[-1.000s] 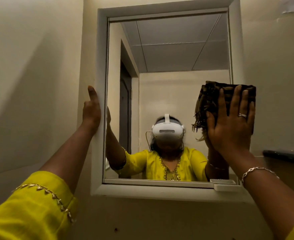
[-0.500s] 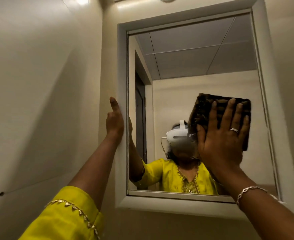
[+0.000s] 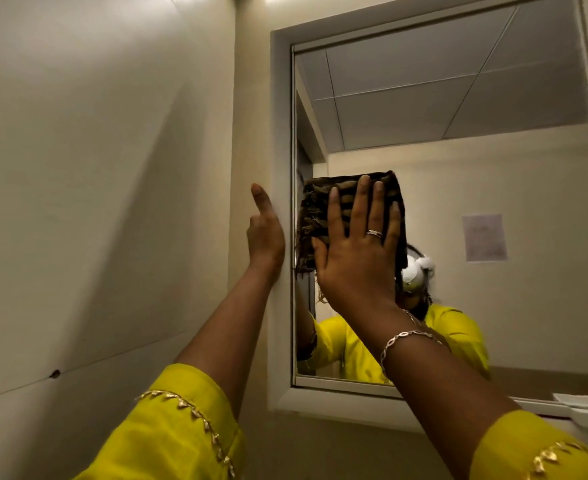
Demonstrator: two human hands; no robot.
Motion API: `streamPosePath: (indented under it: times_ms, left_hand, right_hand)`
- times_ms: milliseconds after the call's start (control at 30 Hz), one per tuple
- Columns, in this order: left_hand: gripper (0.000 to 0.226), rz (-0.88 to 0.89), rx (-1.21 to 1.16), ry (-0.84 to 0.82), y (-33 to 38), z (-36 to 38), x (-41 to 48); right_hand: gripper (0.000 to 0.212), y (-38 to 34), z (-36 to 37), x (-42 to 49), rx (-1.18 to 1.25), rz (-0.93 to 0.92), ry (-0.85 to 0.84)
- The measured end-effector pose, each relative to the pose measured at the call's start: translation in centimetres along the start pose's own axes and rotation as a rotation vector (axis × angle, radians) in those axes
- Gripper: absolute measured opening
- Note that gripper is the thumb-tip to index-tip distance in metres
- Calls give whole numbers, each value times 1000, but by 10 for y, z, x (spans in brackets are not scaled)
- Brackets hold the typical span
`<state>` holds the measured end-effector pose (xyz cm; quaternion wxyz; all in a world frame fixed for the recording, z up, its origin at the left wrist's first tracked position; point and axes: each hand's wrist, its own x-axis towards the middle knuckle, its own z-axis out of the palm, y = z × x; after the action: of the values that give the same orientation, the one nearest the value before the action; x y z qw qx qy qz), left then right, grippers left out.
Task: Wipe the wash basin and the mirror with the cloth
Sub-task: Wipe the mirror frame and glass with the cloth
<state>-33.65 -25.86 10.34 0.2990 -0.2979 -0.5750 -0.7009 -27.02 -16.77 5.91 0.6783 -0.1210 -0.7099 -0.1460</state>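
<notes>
The right hand (image 3: 356,251), fingers spread flat, presses a folded dark brown fringed cloth (image 3: 323,209) against the mirror (image 3: 458,168) glass near its left edge. The left hand (image 3: 265,233), open and empty, rests on the smooth pale frame (image 3: 280,133) beside it. A reflected paper notice (image 3: 484,237) is illegible.

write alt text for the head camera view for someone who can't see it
The right hand presses a folded dark cloth flat against the left part of a wall mirror, while the left hand rests on the mirror's pale frame. Both arms wear yellow sleeves.
</notes>
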Motion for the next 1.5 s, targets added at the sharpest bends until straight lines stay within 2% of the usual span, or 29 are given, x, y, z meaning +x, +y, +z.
streamPosePath:
  times_ms: [133,300,500,600,667,767,867,900,1034,1134,1267,1501]
  left_hand:
    - [75,-57,-125,-85,-4,-1,3]
    - [79,-61,-181,-98,-2,-2,3]
    - [66,-69,-134,-72,9,-8,-8]
    - [45,-28,-86,-5,15,-5,-14]
    - [44,-9,-43,11,15,-7,-12]
    - [71,-26,-50,-11,5,-9,-6]
    - [112,-80,-45,26,-6,-5,2]
    - [114,-96,-34,40,-2,-7,1]
    - [88,-112,20,78,5,-3,-1]
    - [81,-108,43,97,5,-2,-1]
    - [80,-105,89,101,3,-1,-1]
    - [92,-108,41,65,0,-3,0]
  right_hand:
    - [65,-15,6,3,6,-65,-16]
    - [63,-11,6,-3,47,-203,-11]
    - [60,5,3,-12,58,-285,-72]
    - [59,24,-3,-21,32,-303,-63]
    - [59,41,-9,-27,19,-307,-46]
    - [59,67,-19,-32,5,-297,-36]
    - [59,94,-28,-35,-11,-269,-58]
    - [59,101,-30,-36,-12,-260,-67]
    - [59,127,-40,-37,-29,-233,-85]
    - [59,142,-45,-38,-40,-213,-92]
    - [59,161,-51,-37,-37,-204,-80]
    - [61,207,-64,-33,-127,-98,-50]
